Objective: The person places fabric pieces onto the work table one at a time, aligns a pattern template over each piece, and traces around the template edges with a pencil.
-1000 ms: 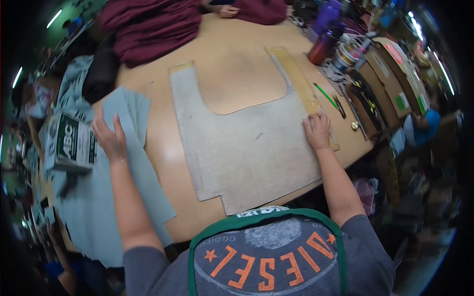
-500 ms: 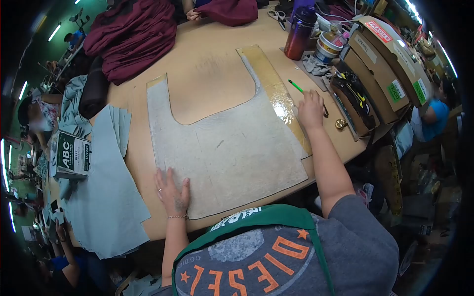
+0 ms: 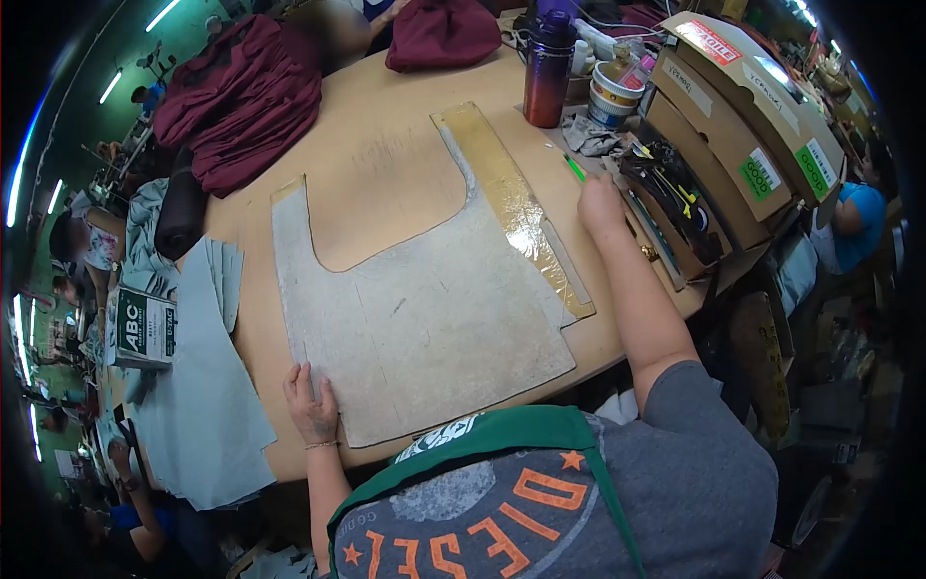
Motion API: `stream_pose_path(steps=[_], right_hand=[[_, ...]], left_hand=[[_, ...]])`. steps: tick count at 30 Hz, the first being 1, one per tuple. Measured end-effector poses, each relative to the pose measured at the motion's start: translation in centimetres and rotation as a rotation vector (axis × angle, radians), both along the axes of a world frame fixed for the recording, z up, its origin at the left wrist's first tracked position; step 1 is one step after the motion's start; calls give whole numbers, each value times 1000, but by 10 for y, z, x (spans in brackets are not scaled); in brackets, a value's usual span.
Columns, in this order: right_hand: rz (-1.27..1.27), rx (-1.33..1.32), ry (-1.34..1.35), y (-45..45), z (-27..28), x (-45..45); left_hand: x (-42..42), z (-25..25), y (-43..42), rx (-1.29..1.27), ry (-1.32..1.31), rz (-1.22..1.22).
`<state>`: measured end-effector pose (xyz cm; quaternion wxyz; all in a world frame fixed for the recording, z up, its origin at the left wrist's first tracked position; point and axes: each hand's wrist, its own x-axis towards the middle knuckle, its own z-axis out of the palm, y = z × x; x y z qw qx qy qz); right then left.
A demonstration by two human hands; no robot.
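The left hand (image 3: 313,410) lies open at the lower left edge of the grey notched panel (image 3: 434,328), which rests flat on the table (image 3: 376,193). The right hand (image 3: 602,204) is at the near end of the green pen (image 3: 575,169), right of the panel; whether it grips the pen cannot be told.

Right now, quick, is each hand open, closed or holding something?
Left hand: open, at the left edge of the grey pattern.
Right hand: at the green pen; whether it grips cannot be told.
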<state>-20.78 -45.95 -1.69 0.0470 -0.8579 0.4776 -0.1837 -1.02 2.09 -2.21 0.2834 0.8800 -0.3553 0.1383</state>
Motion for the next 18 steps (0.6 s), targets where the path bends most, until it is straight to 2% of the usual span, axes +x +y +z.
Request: stream_pose_path(steps=[2,5,11,14,16,17,18], right_hand=[[49,-8,-165,-19,-3,21],[51,9,-232,-35,7,55],[-2,106,-209,-65,-16,84],[-52,0,-67,-72,-27,83],[-126,73,-100,-77,-29,66],[-94,9,21,-77,-27,51],[-197,29,22,-71,-20,42]], left_hand=[[0,1,-1,16,-43,4],[0,-4,2,21,-39,5],[3,-3,0,75,-24,46],[-5,0,-3,35,-3,74],[-12,18,-10,-12,40,31],[-19,38,-14,-40,74,-9],[-30,62,-18,-71,110,-36]])
